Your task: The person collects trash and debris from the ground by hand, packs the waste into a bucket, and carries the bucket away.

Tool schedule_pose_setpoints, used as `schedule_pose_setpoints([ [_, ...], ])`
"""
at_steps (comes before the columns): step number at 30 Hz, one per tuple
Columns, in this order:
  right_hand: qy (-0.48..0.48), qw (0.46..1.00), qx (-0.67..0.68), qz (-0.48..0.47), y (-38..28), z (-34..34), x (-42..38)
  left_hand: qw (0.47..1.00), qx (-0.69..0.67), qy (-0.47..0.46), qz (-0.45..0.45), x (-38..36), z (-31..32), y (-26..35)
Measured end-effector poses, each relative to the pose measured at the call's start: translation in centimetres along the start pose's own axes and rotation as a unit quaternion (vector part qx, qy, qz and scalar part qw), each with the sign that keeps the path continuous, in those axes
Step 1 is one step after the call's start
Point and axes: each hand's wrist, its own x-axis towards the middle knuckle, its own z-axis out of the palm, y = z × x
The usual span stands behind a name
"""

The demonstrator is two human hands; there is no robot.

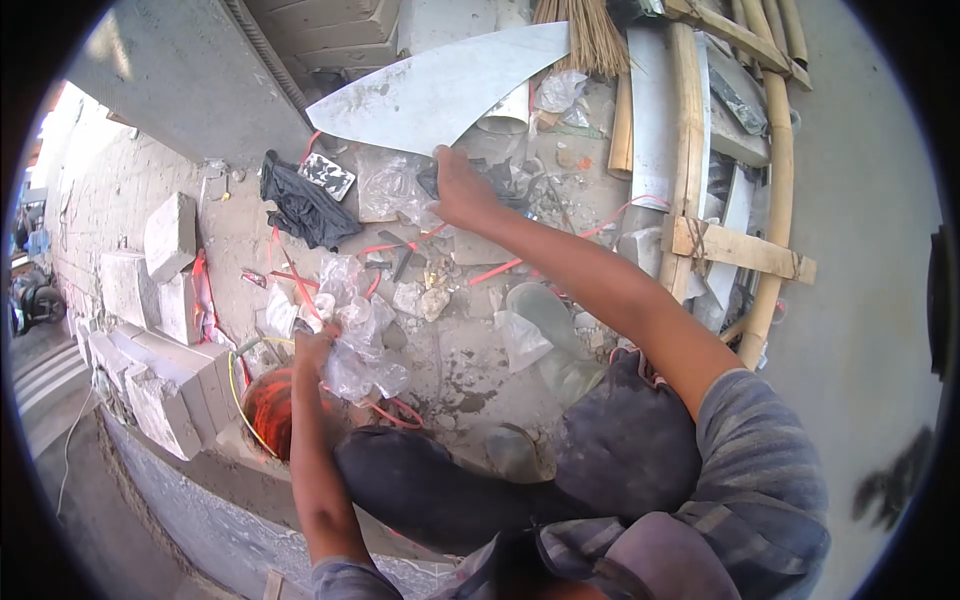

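Observation:
My left hand (315,345) is closed around crumpled clear plastic (360,345), with a red strap (300,285) running up from beside the fingers. Below that hand stands an orange bucket (270,405) with a yellow-edged handle, partly behind my forearm. My right arm reaches forward, and my right hand (464,190) grips the lower edge of a thin, white, curved panel (430,95); its fingertips are partly hidden. Dark plastic (510,180) lies beside the right hand. A black cloth or bag (305,205) lies left of it, next to a black-and-white patterned piece (327,177).
Pale blocks (170,240) are stacked at the left. A bamboo frame (685,150) stands at the right, near a straw broom (590,35). Rubble, red straps and clear plastic (545,315) litter the ground by my knees. A grey slab (190,80) leans at upper left.

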Motion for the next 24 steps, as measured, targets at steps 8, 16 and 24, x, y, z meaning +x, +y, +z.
schedule_pose_setpoints([
  [8,-0.195,0.848,-0.028,-0.493,-0.7,3.1,-6.4,0.999,-0.032,-0.001,-0.001,-0.2,0.9,1.3],
  [16,0.051,0.89,-0.228,-0.391,-2.5,3.8,1.6,0.999,0.004,0.044,0.023,-1.6,0.5,1.7],
  [24,-0.063,0.859,-0.103,-0.498,-11.7,6.3,2.2,0.989,0.09,0.113,-0.036,-0.8,1.7,-1.5],
])
